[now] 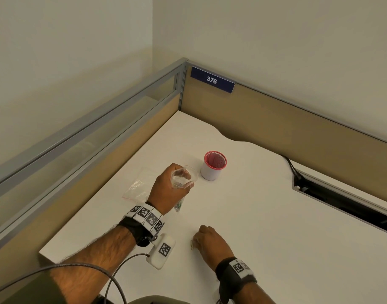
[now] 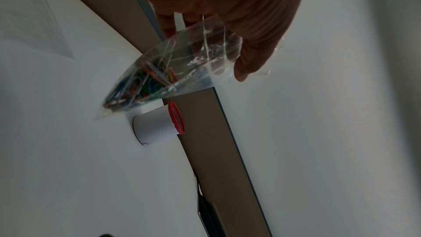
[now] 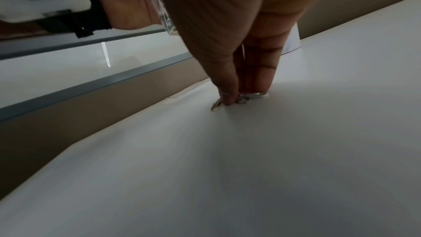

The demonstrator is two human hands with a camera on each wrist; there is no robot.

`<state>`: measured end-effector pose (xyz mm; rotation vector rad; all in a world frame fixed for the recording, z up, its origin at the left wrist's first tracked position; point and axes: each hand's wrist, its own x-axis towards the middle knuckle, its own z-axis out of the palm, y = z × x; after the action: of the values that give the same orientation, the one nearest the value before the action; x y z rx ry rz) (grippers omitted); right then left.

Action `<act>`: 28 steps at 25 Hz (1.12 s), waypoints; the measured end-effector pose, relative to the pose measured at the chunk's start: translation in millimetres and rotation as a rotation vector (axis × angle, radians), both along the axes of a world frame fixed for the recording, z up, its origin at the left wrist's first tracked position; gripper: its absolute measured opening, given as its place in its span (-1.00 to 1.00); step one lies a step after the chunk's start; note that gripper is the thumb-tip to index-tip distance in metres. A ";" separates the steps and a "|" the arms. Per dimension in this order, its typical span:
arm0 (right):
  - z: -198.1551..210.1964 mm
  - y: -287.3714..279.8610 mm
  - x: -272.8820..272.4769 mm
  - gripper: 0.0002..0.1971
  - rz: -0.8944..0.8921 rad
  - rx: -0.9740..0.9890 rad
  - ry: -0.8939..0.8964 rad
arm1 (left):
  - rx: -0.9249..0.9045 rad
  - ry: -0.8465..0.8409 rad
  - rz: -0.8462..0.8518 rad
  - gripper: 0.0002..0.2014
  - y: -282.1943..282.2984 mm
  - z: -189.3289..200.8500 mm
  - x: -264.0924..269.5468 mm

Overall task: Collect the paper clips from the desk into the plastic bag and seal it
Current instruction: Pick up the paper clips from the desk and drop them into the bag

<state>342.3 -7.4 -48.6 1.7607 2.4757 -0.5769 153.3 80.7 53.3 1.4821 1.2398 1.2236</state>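
Clear, crinkled plastic forms the small zip bag (image 1: 183, 178) that the left hand (image 1: 169, 187) holds up above the white desk (image 1: 265, 216), fingers curled round its open mouth so the opening faces upward. In the left wrist view the bag (image 2: 159, 71) hangs tilted from the fingers (image 2: 246, 60), and a tangle of coloured wire paper clips (image 2: 141, 86) sits bunched in its lower corner, clear of the desk surface.

Nearer the person, the right hand (image 1: 212, 242) is lowered to the desk with its fingertips down. A silver metal paper clip (image 1: 192, 244) lies on the desk at its left edge. The right wrist view shows the fingers (image 3: 230, 86) drawn close together and pressing on that clip (image 3: 216, 104), with perhaps a second clip under them, though the blur makes the count unsure; whether the clip is pinched or only pressed flat I cannot tell.

Behind the held bag stands a white cylindrical cup with a red mesh rim (image 1: 213, 165), upright on the desk. To the left of the left hand a second, flat clear plastic bag with a red strip (image 1: 137, 186) lies on the desk. A dark blue sign reading 376 (image 1: 212, 80) is fixed to the tan partition.
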 end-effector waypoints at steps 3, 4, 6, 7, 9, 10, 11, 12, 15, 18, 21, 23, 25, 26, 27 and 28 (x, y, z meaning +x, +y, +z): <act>0.0 4.3 -3.3 -0.81 -0.059 -0.005 -0.013 | -0.004 0.004 0.004 -0.67 -1.5 0.0 0.4; 1.2 6.9 -4.2 -0.81 -0.085 -0.012 -0.009 | -0.005 0.007 0.003 -0.68 -1.5 0.2 0.3; 5.0 11.9 -4.8 -0.83 -0.144 -0.040 0.010 | -0.008 0.013 0.000 -0.69 -1.9 0.1 -0.4; 7.2 14.7 -3.4 -0.84 -0.176 -0.056 0.020 | -0.007 0.015 -0.003 -0.70 -1.8 -0.4 -0.6; 12.5 19.5 2.4 -0.88 -0.256 -0.093 0.058 | -0.005 0.021 -0.005 -0.72 -2.3 -1.9 -1.4; 16.6 21.8 7.0 -0.90 -0.298 -0.113 0.087 | -0.007 0.025 -0.005 -0.73 -2.2 -2.8 -1.6; 22.4 24.3 12.1 -0.91 -0.337 -0.128 0.118 | -0.007 0.029 -0.003 -0.73 -2.2 -3.9 -2.2; 29.8 27.0 17.2 -0.91 -0.369 -0.131 0.153 | -0.009 0.031 0.000 -0.73 -2.0 -4.7 -2.5; 65.5 35.9 25.3 -0.93 -0.434 -0.037 0.340 | -0.012 0.024 -0.001 -0.73 -0.8 -6.8 -3.5; 119.0 47.7 13.6 -0.95 -0.439 0.144 0.582 | -0.023 0.020 -0.016 -0.72 -0.3 -10.1 -0.4; 164.2 58.8 -8.7 -0.94 -0.394 0.270 0.747 | -0.036 0.045 -0.045 -0.71 0.5 -12.3 4.3; 175.7 65.1 -23.3 -0.93 -0.352 0.279 0.777 | -0.033 0.050 -0.060 -0.71 0.5 -11.0 6.2; 176.8 68.8 -33.8 -0.95 -0.328 0.263 0.737 | -0.030 0.062 -0.080 -0.66 0.5 -9.0 8.3; 175.6 69.9 -37.3 -0.94 -0.322 0.268 0.715 | -0.028 0.075 -0.085 -0.63 0.4 -8.4 9.0; 173.8 70.0 -38.9 -0.91 -0.321 0.286 0.710 | -0.024 0.082 -0.087 -0.63 0.3 -8.7 9.5; 172.4 69.5 -38.5 -0.89 -0.329 0.315 0.722 | -0.018 0.081 -0.087 -0.66 0.3 -9.6 10.3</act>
<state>303.9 62.1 123.8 2.4638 2.8455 -1.0573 163.5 81.0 43.7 1.5696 1.2226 1.1022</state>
